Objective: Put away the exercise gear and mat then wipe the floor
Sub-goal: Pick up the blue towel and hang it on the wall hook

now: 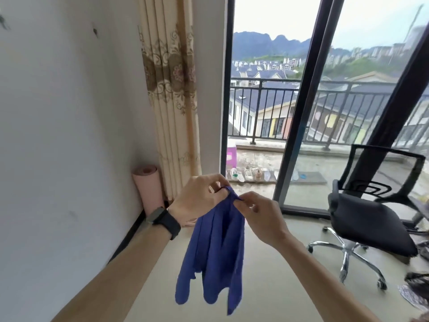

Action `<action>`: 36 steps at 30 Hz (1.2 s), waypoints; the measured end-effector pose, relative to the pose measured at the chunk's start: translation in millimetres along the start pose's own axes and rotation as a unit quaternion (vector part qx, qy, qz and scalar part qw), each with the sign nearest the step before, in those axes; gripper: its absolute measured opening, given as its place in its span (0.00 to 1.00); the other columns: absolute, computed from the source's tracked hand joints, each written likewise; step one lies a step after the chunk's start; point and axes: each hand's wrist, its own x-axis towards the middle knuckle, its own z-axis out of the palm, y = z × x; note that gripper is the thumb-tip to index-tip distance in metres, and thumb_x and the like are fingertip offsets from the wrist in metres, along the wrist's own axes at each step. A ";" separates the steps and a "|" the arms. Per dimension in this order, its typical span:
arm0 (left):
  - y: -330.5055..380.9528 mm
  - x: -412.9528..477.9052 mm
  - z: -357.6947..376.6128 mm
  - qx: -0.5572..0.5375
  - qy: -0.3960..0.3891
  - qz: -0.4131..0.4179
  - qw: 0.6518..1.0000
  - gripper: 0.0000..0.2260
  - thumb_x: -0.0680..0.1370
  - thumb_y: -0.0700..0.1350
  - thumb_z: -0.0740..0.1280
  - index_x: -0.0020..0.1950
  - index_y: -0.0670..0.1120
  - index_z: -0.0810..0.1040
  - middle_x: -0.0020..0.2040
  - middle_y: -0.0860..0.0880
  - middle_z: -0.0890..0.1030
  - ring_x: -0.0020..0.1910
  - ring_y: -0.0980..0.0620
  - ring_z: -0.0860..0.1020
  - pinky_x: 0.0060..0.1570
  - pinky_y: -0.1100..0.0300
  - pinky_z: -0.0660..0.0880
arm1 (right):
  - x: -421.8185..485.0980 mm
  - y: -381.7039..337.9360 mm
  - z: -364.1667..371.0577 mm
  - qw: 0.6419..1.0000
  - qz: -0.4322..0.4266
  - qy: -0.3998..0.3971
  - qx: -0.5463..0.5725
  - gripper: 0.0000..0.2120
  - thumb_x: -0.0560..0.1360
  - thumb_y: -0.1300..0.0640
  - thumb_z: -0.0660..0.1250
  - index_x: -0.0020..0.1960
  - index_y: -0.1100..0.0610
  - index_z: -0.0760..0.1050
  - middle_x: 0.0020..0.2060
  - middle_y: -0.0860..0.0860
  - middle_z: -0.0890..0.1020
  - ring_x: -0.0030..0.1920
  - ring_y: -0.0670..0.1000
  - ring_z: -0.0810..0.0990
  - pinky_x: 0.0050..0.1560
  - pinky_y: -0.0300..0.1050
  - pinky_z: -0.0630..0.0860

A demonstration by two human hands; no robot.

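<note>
While both hands, left and right, pinch the blue cloth at its top, wiping seems next: lower it to the floor below.

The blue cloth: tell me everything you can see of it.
The blue cloth looks like thin, soft fabric, plain deep blue. It hangs limp in long vertical folds, bunched at the top, where the left hand and right hand pinch its upper edge. Its lower corners dangle free above the floor.
</note>
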 end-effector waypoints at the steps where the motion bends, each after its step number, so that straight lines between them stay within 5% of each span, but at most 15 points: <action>1: -7.0 23.4 2.3 -0.009 0.011 -0.003 1.000 0.03 0.78 0.51 0.70 0.50 0.58 0.82 0.40 0.57 0.82 0.38 0.63 0.78 0.38 0.70 0.73 | 25.7 7.9 -7.6 1.000 -0.002 0.010 -0.010 0.07 0.79 0.52 0.67 0.44 0.42 0.79 0.38 0.42 0.83 0.35 0.41 0.78 0.38 0.37 0.73; 9: -86.4 172.1 -2.2 0.007 0.046 -0.029 0.998 0.04 0.78 0.55 0.70 0.51 0.57 0.82 0.42 0.57 0.82 0.38 0.59 0.79 0.41 0.60 0.78 | 223.3 47.8 -18.6 0.990 -0.099 -0.011 -0.098 0.05 0.78 0.54 0.67 0.48 0.46 0.80 0.39 0.39 0.82 0.41 0.41 0.79 0.47 0.44 0.77; 15: -162.0 267.2 -19.0 0.096 0.109 -0.068 0.987 0.06 0.79 0.52 0.68 0.54 0.59 0.81 0.47 0.60 0.83 0.43 0.59 0.80 0.48 0.52 0.78 | 369.5 69.4 22.4 0.983 -0.167 -0.034 -0.061 0.05 0.79 0.55 0.66 0.48 0.48 0.81 0.39 0.38 0.80 0.43 0.38 0.77 0.44 0.35 0.72; 20: -203.6 327.7 -46.7 0.159 0.181 -0.141 0.960 0.08 0.82 0.52 0.64 0.57 0.59 0.81 0.48 0.59 0.85 0.47 0.57 0.81 0.47 0.56 0.78 | 483.6 67.4 61.7 0.972 -0.216 -0.097 0.001 0.05 0.79 0.57 0.66 0.48 0.48 0.80 0.38 0.36 0.79 0.41 0.37 0.77 0.39 0.25 0.66; 28: -270.4 373.9 -149.6 0.112 0.344 -0.240 0.901 0.04 0.77 0.53 0.72 0.50 0.56 0.84 0.43 0.63 0.85 0.46 0.65 0.81 0.51 0.55 0.79 | 622.4 7.1 165.4 0.940 -0.270 -0.190 0.085 0.04 0.78 0.54 0.67 0.46 0.47 0.80 0.37 0.39 0.80 0.41 0.42 0.77 0.40 0.31 0.71; 36: -352.4 387.9 -285.0 0.222 0.429 -0.261 0.836 0.05 0.76 0.55 0.72 0.48 0.56 0.84 0.44 0.61 0.82 0.43 0.62 0.80 0.48 0.56 0.79 | 721.1 -96.0 303.9 0.906 -0.328 -0.221 0.148 0.05 0.79 0.51 0.66 0.47 0.46 0.80 0.40 0.38 0.80 0.43 0.39 0.76 0.42 0.33 0.73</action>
